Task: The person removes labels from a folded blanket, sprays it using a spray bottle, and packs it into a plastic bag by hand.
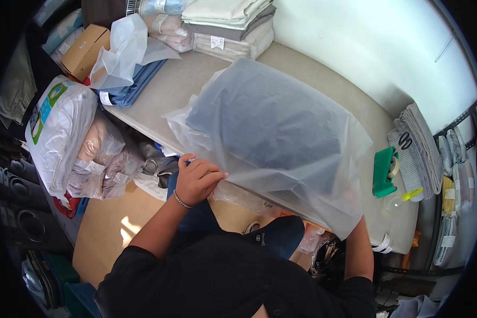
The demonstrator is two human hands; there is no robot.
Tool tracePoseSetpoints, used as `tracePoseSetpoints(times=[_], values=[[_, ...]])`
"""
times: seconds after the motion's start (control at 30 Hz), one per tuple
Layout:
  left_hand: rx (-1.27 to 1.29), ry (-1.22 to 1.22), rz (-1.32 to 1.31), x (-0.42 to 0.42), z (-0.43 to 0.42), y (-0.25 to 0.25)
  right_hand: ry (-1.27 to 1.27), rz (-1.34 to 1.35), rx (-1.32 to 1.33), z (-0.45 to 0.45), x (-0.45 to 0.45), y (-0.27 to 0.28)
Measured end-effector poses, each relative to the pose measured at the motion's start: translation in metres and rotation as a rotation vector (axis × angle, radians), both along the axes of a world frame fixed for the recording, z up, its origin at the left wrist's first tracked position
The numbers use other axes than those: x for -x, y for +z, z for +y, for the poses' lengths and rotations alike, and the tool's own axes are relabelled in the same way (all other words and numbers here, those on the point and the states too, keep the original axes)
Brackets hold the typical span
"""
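Dark folded cloth lies inside a translucent plastic bag (pixel 270 122) on the table. My left hand (pixel 197 179) is at the table's front edge, by the bag's lower left side, with its fingers bent and partly spread; I cannot make out whether they pinch the plastic. A bracelet circles that wrist. My right hand is hidden behind or inside the bag's lower right corner, and only the forearm shows below it. The plastic hangs a little over the front edge between my hands.
Stacked folded cloths (pixel 228 26) stand at the back. Blue folded cloth (pixel 138 85) under loose plastic and a cardboard box (pixel 86 51) are at the left, above stuffed bags (pixel 63 138). At the right are a green tape dispenser (pixel 382 172), scissors (pixel 405 140), grey striped cloth (pixel 421 143) and a spray bottle (pixel 405 197).
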State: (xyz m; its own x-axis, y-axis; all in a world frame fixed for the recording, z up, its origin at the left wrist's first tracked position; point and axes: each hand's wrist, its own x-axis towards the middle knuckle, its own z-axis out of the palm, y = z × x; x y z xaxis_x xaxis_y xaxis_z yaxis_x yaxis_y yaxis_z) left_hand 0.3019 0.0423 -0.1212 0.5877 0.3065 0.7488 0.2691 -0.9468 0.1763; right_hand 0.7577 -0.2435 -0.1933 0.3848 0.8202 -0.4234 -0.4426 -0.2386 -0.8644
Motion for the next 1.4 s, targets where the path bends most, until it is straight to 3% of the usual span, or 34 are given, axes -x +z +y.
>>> tracePoseSetpoints(times=[0.13, 0.2, 0.23, 0.3, 0.33, 0.4, 0.73, 0.8, 0.87, 0.93, 1.03, 1.07, 1.23, 1.33, 1.4], values=[[-0.029, -0.021, 0.023, 0.009, 0.004, 0.000, -0.028, -0.065, 0.055, -0.067, 0.006, 0.034], [-0.028, -0.049, 0.013, 0.010, 0.006, 0.000, -0.080, 0.206, -0.205, -0.094, 0.042, 0.065], [-0.021, -0.069, 0.015, 0.010, 0.007, 0.002, -0.100, 0.207, -0.199, -0.093, 0.069, 0.078], [-0.047, -0.084, 0.027, 0.010, 0.009, 0.005, -0.121, -0.157, -0.476, -0.083, 0.120, 0.095], [-0.042, -0.117, 0.031, 0.009, 0.010, 0.003, -0.154, -0.161, -0.468, -0.090, 0.124, 0.092], [-0.078, -0.111, 0.004, 0.007, 0.013, 0.002, -0.386, -0.582, -0.151, -0.103, 0.128, 0.077], [-0.106, -0.351, 0.013, 0.004, -0.011, 0.012, -0.675, -0.781, -0.035, -0.145, 0.128, 0.082], [-0.110, -0.393, 0.055, 0.006, -0.009, 0.016, -1.007, -1.856, 0.302, -0.104, 0.169, 0.100], [-0.092, -0.378, 0.038, 0.015, -0.003, 0.020, -0.830, -1.973, 0.091, -0.064, 0.206, 0.111], [-0.086, -0.365, 0.025, 0.029, 0.009, 0.023, -0.439, -2.048, 0.015, -0.025, 0.237, 0.118], [-0.026, 0.016, -0.115, 0.056, 0.044, 0.015, -0.256, -2.096, -0.075, 0.016, 0.261, 0.111], [-0.034, 0.025, -0.115, 0.062, 0.048, 0.013, -0.179, -2.094, -0.118, 0.025, 0.263, 0.109], [0.045, 0.132, 0.059, 0.074, 0.054, 0.011, -0.142, -2.101, -0.175, 0.049, 0.264, 0.103], [0.015, 0.083, 0.103, 0.071, 0.058, 0.009, -0.146, -2.104, -0.195, 0.057, 0.264, 0.100], [-0.053, -0.085, 0.154, 0.068, 0.057, 0.012, -0.147, -2.100, -0.196, 0.058, 0.264, 0.100]])
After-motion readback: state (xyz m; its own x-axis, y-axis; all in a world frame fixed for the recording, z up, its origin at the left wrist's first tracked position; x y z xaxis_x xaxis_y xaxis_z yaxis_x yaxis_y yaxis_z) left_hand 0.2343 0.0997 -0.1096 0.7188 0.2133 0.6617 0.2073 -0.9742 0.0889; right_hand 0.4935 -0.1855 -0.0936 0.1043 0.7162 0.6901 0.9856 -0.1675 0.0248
